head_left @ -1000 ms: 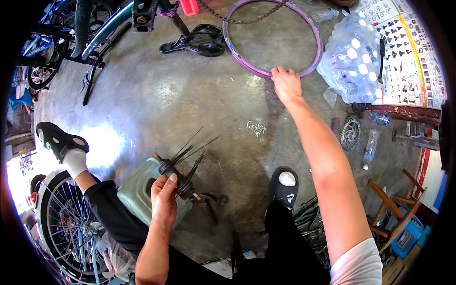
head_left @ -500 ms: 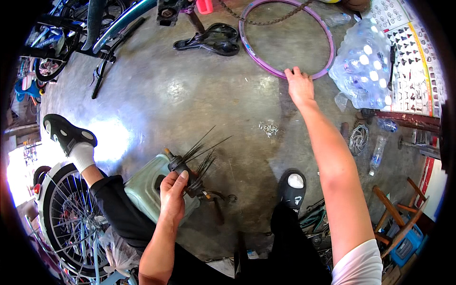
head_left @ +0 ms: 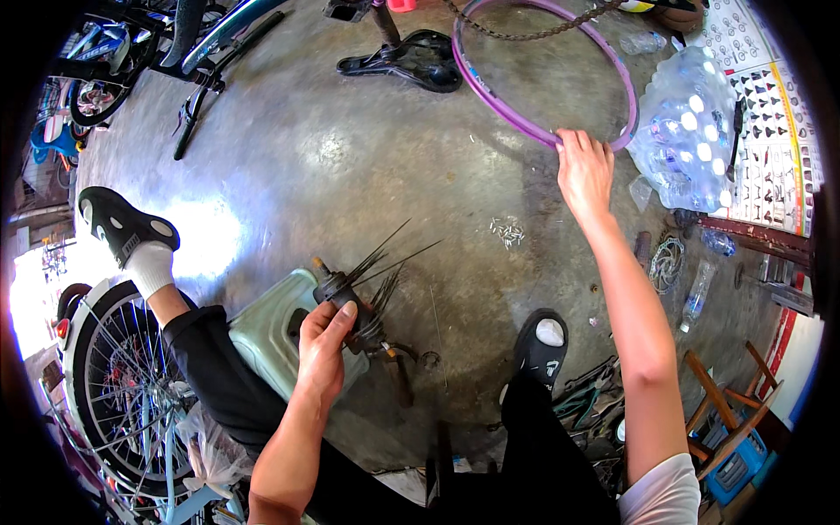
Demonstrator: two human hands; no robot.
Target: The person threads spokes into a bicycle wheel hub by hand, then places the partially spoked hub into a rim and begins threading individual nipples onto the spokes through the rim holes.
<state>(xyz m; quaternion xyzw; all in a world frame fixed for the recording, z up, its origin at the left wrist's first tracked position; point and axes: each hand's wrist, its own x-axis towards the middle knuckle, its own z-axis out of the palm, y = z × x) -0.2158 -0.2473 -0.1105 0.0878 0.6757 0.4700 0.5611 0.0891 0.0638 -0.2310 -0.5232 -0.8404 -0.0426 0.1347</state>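
Observation:
My left hand (head_left: 325, 346) is closed around a dark bicycle wheel hub (head_left: 337, 293), thumb on top. Loose black spokes (head_left: 381, 262) fan out from the hub's flanges. Under it stands a pale green plastic stool (head_left: 271, 328). Further off to the right, my right hand (head_left: 584, 171) grips the near edge of a purple bicycle rim (head_left: 507, 112), fingers over the edge. That near edge looks slightly raised off the floor; the far part runs out of view at the top. A small pile of silver spoke nipples (head_left: 507, 232) lies on the floor between my hands.
A bicycle saddle (head_left: 411, 63) lies at the far middle, with a chain (head_left: 525, 35) across the rim. Wrapped water bottles (head_left: 687, 131) stand right, near a brake disc (head_left: 667, 264) and a wooden stool (head_left: 735, 407). A bicycle wheel (head_left: 127, 394) is at left.
My right hand has closed over the rim's near edge, which has come slightly up and toward me. My left hand still holds the hub, and the whole view has shifted a little.

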